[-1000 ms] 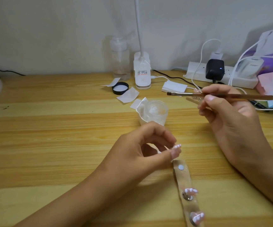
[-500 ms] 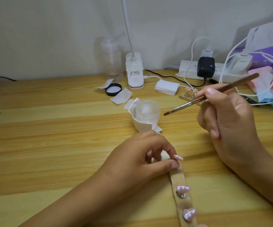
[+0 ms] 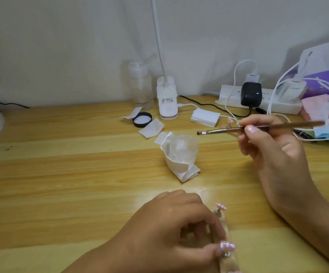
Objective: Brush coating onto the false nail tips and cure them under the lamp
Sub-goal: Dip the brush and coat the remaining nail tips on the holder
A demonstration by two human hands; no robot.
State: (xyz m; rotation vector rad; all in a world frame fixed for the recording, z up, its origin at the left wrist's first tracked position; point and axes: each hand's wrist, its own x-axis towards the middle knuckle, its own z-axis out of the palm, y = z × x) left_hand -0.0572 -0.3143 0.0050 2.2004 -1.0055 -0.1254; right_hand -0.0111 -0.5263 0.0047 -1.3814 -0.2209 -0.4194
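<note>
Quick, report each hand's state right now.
Left hand: fingers curled on the strip, holding it down.
Right hand: pinches the brush.

Paper-wrapped clear plastic cup (image 3: 181, 152) on the wooden table (image 3: 61, 174), round black lid (image 3: 142, 119) behind-left, white lamp base (image 3: 167, 103) behind, clear bottle (image 3: 141, 85) left of that base, white power strip (image 3: 258, 101) back right, clear nail-tip strip (image 3: 225, 233) in front.
</note>
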